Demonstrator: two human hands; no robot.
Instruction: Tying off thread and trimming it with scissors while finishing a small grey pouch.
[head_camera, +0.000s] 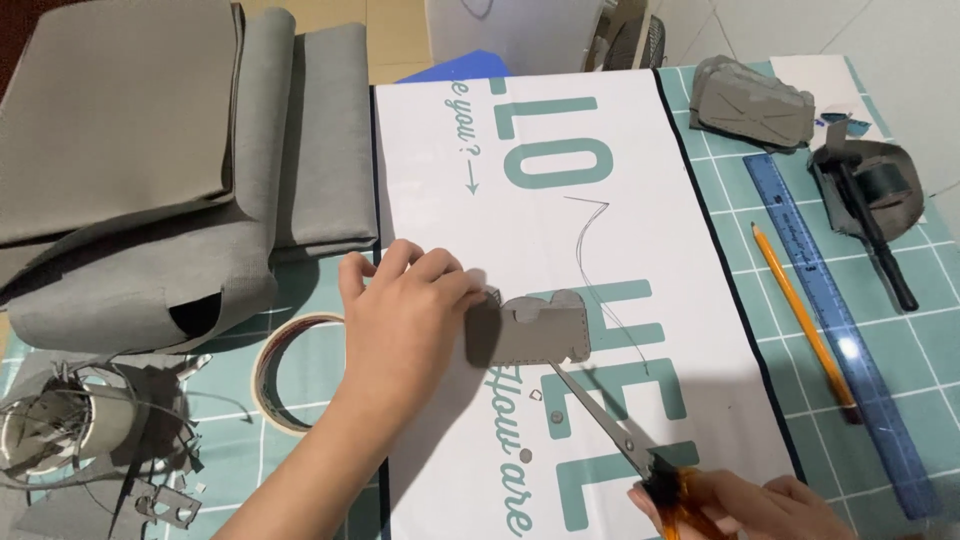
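teal grid cutting mat (900, 300) under a white printed sheet (560, 230), folded grey fabric (150, 150) at left. left hand (405, 325) pinches a small grey fabric piece (540, 328) mid-sheet; right hand (740, 505) grips orange-handled scissors (610, 430), blades at its lower edge. best to keep the piece flat and turn it, short snips; tape roll (290, 375), pencil (800, 310), blue ruler (830, 300) nearby.

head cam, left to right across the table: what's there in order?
Cup of grey scraps → masking tape roll → left hand → grey cut fabric piece → orange-handled scissors, held by the right hand → yellow pencil → blue ruler → black-handled tool.
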